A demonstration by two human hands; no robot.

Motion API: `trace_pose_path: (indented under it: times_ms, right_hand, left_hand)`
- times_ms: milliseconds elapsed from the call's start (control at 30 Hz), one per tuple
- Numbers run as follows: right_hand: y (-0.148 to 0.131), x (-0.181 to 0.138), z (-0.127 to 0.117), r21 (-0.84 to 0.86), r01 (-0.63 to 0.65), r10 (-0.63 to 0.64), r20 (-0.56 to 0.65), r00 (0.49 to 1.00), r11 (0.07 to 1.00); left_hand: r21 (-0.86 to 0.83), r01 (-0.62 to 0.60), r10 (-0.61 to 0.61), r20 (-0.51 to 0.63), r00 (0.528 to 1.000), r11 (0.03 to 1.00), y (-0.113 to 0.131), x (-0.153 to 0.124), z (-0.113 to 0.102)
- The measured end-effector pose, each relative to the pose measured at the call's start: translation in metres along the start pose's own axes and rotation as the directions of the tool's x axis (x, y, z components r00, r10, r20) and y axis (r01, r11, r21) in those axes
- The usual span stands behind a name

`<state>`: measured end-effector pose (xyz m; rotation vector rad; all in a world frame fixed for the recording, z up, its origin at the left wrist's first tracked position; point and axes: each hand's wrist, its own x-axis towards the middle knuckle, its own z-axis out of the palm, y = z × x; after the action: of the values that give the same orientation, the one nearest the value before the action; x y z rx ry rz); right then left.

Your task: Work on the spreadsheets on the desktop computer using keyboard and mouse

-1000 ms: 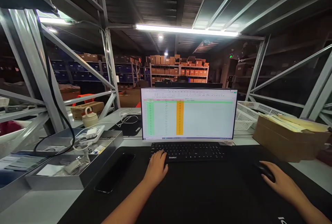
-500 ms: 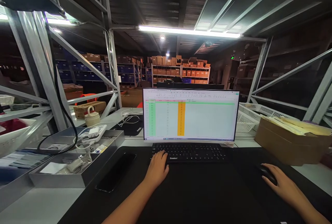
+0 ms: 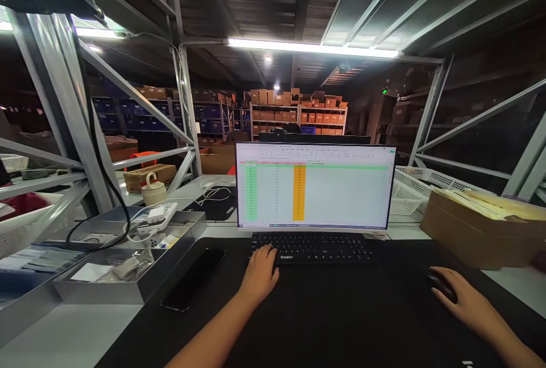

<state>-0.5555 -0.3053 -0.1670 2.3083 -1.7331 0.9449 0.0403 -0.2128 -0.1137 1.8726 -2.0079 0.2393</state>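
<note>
Left hand (image 3: 261, 274): lies flat and loose, fingers spread on the left end of the flat black keyboard (image 3: 313, 247), holding nothing.
Right hand (image 3: 467, 300): curls softly over the small black mouse (image 3: 441, 286), cupping it.
Why there: both sit close below the wide bright screen (image 3: 314, 186), easy to reach.
Desk mat (image 3: 333, 322): black, under everything.

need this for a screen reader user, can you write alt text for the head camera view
A person's left hand rests on the left end of a black keyboard while the right hand covers a black mouse, before a monitor showing a spreadsheet. A metal tray sits left, a cardboard box right.
</note>
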Motion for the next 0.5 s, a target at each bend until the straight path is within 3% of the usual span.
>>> trace_pose_path:
  times_ms: [233,500]
  right_hand:
    - [-0.008,-0.001,-0.005,-0.004,0.01,-0.01,-0.013,1.0,1.0]
    - [0.01,-0.002,0.004,-0.001,0.028,-0.028,0.019,0.999,1.0]
  left_hand:
    - [-0.015,-0.004,0.004,-0.013,1.0,1.0,-0.002,0.0,0.004]
    - [-0.041,0.014,-0.015,-0.005,1.0,0.999,0.0,0.0,0.001]
